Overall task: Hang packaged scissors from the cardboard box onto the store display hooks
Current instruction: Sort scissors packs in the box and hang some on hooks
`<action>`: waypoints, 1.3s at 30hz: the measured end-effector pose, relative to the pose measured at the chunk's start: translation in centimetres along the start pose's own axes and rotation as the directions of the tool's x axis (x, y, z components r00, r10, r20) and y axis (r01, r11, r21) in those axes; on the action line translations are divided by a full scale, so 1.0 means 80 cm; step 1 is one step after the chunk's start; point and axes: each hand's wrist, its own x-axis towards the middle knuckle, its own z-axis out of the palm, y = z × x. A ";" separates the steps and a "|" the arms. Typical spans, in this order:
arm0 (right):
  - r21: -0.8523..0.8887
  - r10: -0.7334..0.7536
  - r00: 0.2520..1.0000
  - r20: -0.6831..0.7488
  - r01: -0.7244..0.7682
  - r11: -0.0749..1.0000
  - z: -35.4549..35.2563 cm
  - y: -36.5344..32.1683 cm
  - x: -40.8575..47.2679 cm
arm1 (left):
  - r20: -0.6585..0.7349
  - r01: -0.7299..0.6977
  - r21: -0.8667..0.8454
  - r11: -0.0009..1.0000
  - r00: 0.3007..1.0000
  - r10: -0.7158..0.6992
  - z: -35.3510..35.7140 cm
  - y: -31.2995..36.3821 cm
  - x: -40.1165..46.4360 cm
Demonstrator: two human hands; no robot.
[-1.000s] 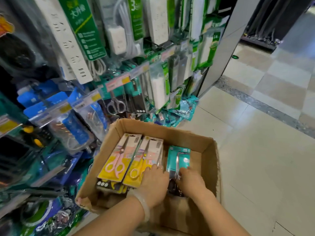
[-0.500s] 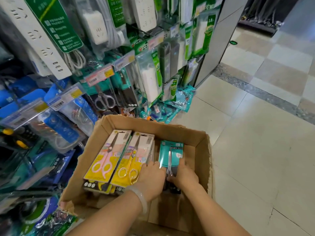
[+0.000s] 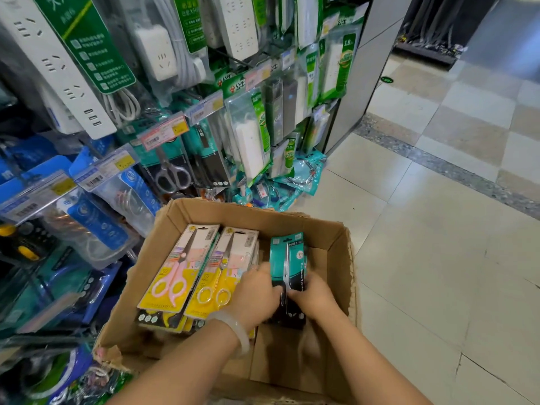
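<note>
Pick-up step: left hand [image 3: 257, 290] and right hand [image 3: 314, 296] pinch a teal scissors pack [image 3: 287, 264] standing near the box's [image 3: 344, 258] right wall. Next, probably: lift it clear and thread its hang-hole onto a hook.

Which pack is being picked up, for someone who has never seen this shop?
Find the cardboard box on the floor below the hanging display. At its right side, both hands, left and right, grip a teal scissors pack. Its neighbours to the left are yellow packs, one with pink-handled scissors.
</note>
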 end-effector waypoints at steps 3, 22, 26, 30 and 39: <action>0.133 -0.066 0.997 -0.031 0.070 0.989 -0.008 -0.007 -0.020 | 0.018 0.182 -0.407 0.895 0.981 -0.191 -0.005 0.007 0.006; -0.047 0.148 0.982 -0.113 -0.154 0.987 0.015 0.026 0.031 | -0.109 0.212 -0.880 0.425 0.781 -0.615 -0.060 -0.044 -0.021; -0.137 0.138 0.978 -0.157 -0.160 0.978 0.031 0.024 0.036 | -0.129 0.219 -0.878 0.425 0.747 -0.652 -0.060 -0.057 -0.029; -0.122 0.187 0.973 -0.135 -0.203 0.972 0.027 0.021 0.039 | -0.118 0.249 -0.863 0.440 0.748 -0.653 -0.059 -0.061 -0.033; 0.359 0.279 0.954 -0.106 -0.225 0.906 0.029 0.009 0.026 | -0.113 0.258 -0.857 0.446 0.751 -0.651 -0.059 -0.059 -0.031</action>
